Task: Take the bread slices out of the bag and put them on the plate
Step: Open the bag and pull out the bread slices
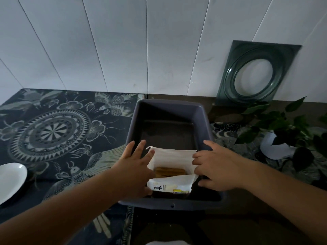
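1. White plastic, the mouth of a bread bag [172, 157], is seen spread wide between two bare hands, inside the near end of a grey plastic tub [169, 110].
2. The left hand [136, 167] is laid over the bag's left edge; its fingers [140, 147] are splayed and extended, and whether its thumb pinches the plastic cannot be told.
3. The right hand [216, 167] is seen with fingertips curled onto the bag's right edge, which appears to be held pulled aside.
4. Between the two sets of fingers, brown crusts of the bread slices [169, 171] are visible down in the open bag; their number cannot be counted.
5. Far to the left of the left fingers, well apart from the tub, a white plate [10, 181] is seen bare on a patterned dark cloth [53, 131].
6. The task is judged barely begun: the bag is opened, no slice is lifted, and every slice is left to be moved.
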`<state>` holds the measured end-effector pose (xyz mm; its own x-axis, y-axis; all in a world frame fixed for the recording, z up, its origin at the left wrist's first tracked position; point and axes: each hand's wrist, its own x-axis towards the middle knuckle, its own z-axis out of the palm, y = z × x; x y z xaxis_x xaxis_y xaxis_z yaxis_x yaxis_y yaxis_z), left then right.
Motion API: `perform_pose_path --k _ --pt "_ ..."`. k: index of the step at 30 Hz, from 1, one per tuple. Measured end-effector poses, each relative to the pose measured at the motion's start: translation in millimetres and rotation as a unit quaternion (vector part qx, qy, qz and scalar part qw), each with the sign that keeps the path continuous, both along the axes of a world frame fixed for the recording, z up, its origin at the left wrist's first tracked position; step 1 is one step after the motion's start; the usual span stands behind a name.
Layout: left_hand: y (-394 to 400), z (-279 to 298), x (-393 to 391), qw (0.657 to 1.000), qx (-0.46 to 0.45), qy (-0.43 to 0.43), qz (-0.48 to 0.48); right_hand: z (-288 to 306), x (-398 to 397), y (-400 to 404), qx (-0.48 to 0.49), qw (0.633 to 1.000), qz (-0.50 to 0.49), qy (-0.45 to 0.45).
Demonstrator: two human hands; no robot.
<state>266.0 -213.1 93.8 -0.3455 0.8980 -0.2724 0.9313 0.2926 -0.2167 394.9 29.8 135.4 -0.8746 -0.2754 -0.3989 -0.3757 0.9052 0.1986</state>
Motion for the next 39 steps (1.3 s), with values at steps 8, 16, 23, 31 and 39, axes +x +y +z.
perform_pose_path --k 8,16,23,31,39 --pt "1.8 -7.4 -1.5 0.999 0.026 -0.004 0.033 3.1 -2.2 1.4 -0.007 0.998 -0.043 -0.055" --pt "0.5 -8.2 -5.2 0.995 0.081 -0.054 0.01 16.1 -47.1 -36.7 -0.129 0.988 -0.082 -0.005" --pt "-5.5 -5.7 -3.2 0.995 0.066 -0.078 -0.003 -34.7 -109.2 -71.5 0.023 0.944 -0.194 -0.266" --pt "-8.4 -9.2 3.2 0.99 0.095 -0.105 0.01 -79.9 -110.0 -83.6 -0.06 0.929 -0.301 -0.207" --pt "-4.9 -19.7 6.7 0.982 0.153 -0.1 0.045 -100.4 -98.1 -82.7 -0.112 0.92 -0.345 -0.151"
